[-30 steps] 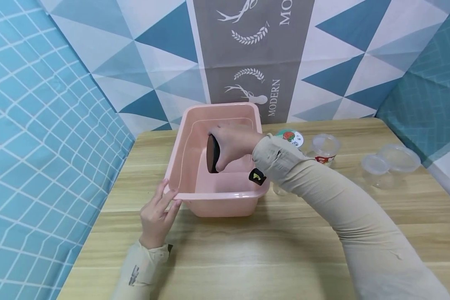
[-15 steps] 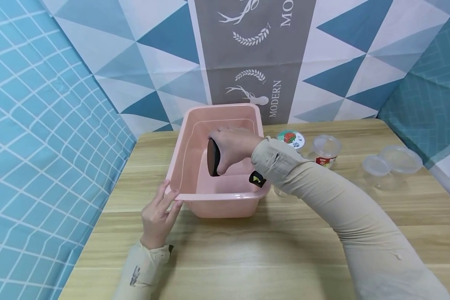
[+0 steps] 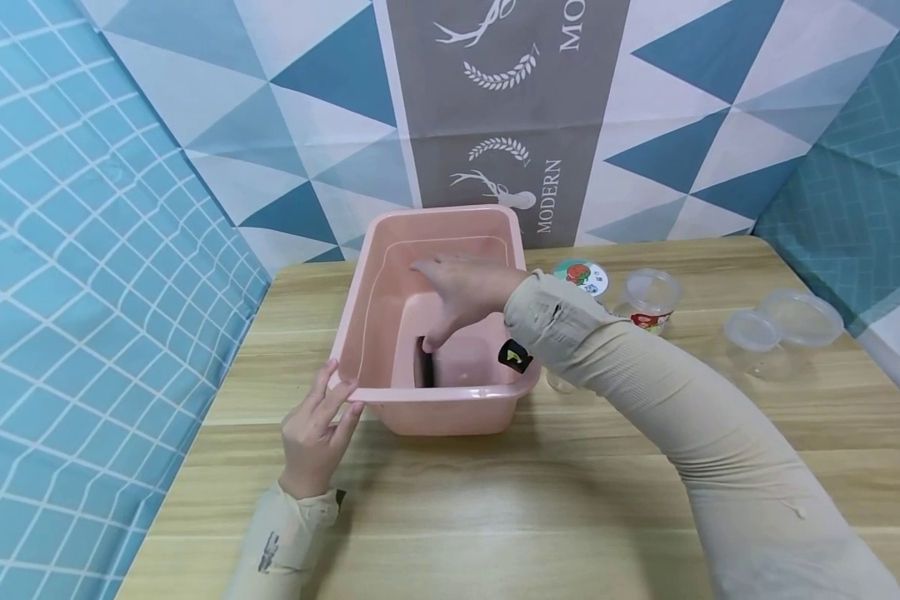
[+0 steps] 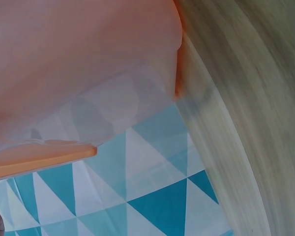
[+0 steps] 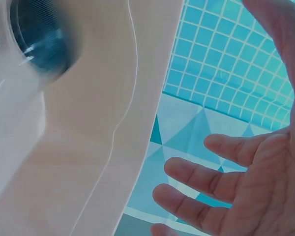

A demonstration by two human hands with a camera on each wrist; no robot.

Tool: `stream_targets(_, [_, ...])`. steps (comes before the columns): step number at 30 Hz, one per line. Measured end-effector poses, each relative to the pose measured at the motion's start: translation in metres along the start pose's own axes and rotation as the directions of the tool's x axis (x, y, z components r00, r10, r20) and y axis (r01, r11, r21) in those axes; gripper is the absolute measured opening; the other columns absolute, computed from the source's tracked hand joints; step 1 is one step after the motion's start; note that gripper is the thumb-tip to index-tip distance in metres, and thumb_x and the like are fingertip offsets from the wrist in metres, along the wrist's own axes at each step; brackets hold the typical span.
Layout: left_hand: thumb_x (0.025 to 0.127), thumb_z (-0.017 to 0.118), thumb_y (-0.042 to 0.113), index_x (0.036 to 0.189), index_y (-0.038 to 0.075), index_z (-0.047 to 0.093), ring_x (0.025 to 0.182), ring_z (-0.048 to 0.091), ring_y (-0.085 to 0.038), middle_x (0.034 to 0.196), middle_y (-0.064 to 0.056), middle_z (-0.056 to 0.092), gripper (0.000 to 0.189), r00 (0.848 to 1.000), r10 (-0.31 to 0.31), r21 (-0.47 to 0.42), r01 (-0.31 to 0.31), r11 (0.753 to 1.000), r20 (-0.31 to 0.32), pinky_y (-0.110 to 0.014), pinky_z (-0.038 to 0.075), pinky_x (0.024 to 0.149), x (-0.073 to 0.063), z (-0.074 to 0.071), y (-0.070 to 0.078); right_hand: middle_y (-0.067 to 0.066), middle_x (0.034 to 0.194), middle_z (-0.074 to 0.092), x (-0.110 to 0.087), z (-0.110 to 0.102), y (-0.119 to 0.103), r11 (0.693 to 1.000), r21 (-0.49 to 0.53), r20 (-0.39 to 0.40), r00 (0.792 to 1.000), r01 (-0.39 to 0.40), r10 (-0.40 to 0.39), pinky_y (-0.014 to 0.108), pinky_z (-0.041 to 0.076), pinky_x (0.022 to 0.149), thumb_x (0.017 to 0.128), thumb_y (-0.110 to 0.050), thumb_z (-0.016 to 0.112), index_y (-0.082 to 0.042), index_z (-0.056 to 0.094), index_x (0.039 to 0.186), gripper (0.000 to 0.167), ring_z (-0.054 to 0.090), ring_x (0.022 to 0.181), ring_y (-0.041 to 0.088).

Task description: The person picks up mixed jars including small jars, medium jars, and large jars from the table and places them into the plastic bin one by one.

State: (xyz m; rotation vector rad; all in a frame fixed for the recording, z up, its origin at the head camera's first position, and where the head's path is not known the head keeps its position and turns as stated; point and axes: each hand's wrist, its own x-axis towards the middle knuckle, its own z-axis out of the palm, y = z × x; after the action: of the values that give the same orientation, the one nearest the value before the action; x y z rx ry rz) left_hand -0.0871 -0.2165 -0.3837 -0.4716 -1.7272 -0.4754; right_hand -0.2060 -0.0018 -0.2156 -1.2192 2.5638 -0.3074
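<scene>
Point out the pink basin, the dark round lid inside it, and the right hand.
pink basin [image 3: 360, 312], head view, its left wall.
dark round lid [image 3: 423, 372], head view, its edge, near the front wall.
right hand [image 3: 461, 292], head view, back of the hand.

Pink tub, dark disc, pale wood-grain table, blue-and-white triangle backdrop.
</scene>
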Motion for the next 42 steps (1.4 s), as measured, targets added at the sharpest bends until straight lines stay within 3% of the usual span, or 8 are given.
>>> stream_targets(13, [0.096, 0.056, 0.042, 0.081, 0.001, 0.069, 0.056, 0.063, -0.037, 0.097, -0.025, 0.069, 0.045, 1.0, -0.006, 0.004, 0.006, 1.0, -0.002, -0.04, 0.039, 0.038, 0.001, 0.0, 0.001, 0.014, 0.14, 0.047, -0.009, -0.004, 0.01, 0.999, 0.042, 0.027, 1.0, -0.004, 0.003, 0.036, 0.033, 0.106, 0.076, -0.037, 0.076, -0.003, 0.04, 0.142, 0.082, 0.043, 0.127, 0.026])
stream_targets(24, [0.096, 0.057, 0.041, 0.082, 0.001, 0.069, 0.057, 0.063, -0.039, 0.098, -0.025, 0.068, 0.044, 1.0, -0.013, -0.006, 0.013, 1.0, -0.004, -0.041, 0.04, 0.038, 0.001, 0.001, 0.001, 0.013, 0.128, 0.056, -0.018, -0.007, 0.02, 0.999, 0.03, 0.047, 0.999, 0.013, -0.014, 0.037, 0.039, 0.1, 0.075, -0.033, 0.076, -0.003, 0.051, 0.132, 0.068, 0.05, 0.118, 0.026])
stream_targets(33, [0.096, 0.057, 0.041, 0.082, 0.0, 0.07, 0.058, 0.064, -0.04, 0.098, -0.026, 0.068, 0.045, 1.0, -0.014, -0.008, 0.014, 1.0, -0.013, -0.041, 0.04, 0.038, 0.0, 0.001, 0.0, 0.015, 0.129, 0.056, -0.028, -0.009, 0.029, 0.998, 0.056, 0.2, 0.98, 0.002, -0.013, 0.042, 0.042, 0.097, 0.076, -0.027, 0.074, -0.004, 0.052, 0.133, 0.065, 0.052, 0.12, 0.03])
stream_targets(42, [0.096, 0.057, 0.041, 0.083, 0.0, 0.07, 0.062, 0.065, -0.039, 0.099, -0.026, 0.068, 0.044, 1.0, -0.018, -0.005, 0.018, 1.0, 0.003, -0.042, 0.042, 0.04, 0.001, 0.001, 0.001, 0.017, 0.122, 0.058, -0.038, -0.013, 0.038, 0.998, 0.055, 0.204, 0.979, -0.002, -0.009, 0.039, 0.044, 0.094, 0.076, -0.024, 0.074, -0.002, 0.055, 0.128, 0.06, 0.056, 0.11, 0.03])
